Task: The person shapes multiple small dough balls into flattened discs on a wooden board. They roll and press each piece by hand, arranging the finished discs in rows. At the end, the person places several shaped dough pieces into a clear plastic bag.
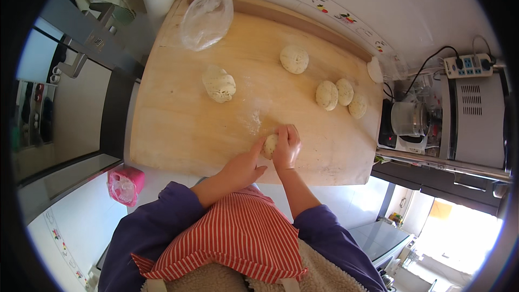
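Near the board's front edge, a speckled dough ball (269, 146) is held between my two hands. My right hand (287, 148) cups it from the right with curled fingers, hiding part of it. On the other side, the fingers of my left hand (242, 167) press against the ball, and its thumb stands apart. Both hands are low over the wooden board (182, 134). A streak of flour (255, 119) lies just beyond them. Farther left sits a rough, uneven dough lump (219, 85). One round dough ball (294, 59) rests toward the back, and a group of three dough balls (327, 95) is at right.
A clear plastic bag (207, 20) lies at the back left of the board. A raised wooden ledge (300, 22) runs along the wall. To the right are a glass pot (409, 118), a power strip (468, 66) and a metal-cased appliance (478, 125). A pink bin (126, 185) stands below left.
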Tool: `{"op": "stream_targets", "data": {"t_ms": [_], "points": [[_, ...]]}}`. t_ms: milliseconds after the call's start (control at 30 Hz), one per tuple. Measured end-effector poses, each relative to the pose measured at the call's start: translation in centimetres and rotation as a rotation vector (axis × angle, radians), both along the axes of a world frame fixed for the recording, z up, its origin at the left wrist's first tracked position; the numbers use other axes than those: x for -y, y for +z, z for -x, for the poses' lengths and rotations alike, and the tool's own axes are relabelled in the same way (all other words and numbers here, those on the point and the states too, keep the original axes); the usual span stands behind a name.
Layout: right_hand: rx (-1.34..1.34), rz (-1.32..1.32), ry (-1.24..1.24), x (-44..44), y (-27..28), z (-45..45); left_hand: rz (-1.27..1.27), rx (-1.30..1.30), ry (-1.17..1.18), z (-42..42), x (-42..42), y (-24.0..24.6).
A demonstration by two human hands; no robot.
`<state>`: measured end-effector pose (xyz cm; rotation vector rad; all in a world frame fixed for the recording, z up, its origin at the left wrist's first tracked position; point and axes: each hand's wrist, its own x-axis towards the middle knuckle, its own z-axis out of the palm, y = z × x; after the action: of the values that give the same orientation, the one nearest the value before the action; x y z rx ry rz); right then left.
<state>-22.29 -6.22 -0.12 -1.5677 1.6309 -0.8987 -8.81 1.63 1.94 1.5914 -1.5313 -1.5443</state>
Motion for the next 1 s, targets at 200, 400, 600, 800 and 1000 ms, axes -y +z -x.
{"op": "stream_targets", "data": {"t_ms": [200,400,600,800,1000], "points": [[-0.301,0.305,0.116,4.0,-1.5,-1.5,0.068,-0.085,0.201,-1.7,1.7,-1.4],[-0.242,0.109,-0.032,7.7,-1.1,-3.3,-0.038,-0.241,0.289,-1.6,5.7,-1.7],[-0.342,-0.099,0.011,11.3,-0.8,-2.3,-0.182,-0.282,0.356,0.5,7.5,0.1],[-0.171,-0.227,-0.079,3.9,2.5,-2.1,0.011,-0.004,0.041,1.2,1.5,-0.3],[-0.130,0.257,0.076,0.1,-0.6,-0.3,0.168,-0.118,0.160,-0.7,0.2,-1.1]]}}
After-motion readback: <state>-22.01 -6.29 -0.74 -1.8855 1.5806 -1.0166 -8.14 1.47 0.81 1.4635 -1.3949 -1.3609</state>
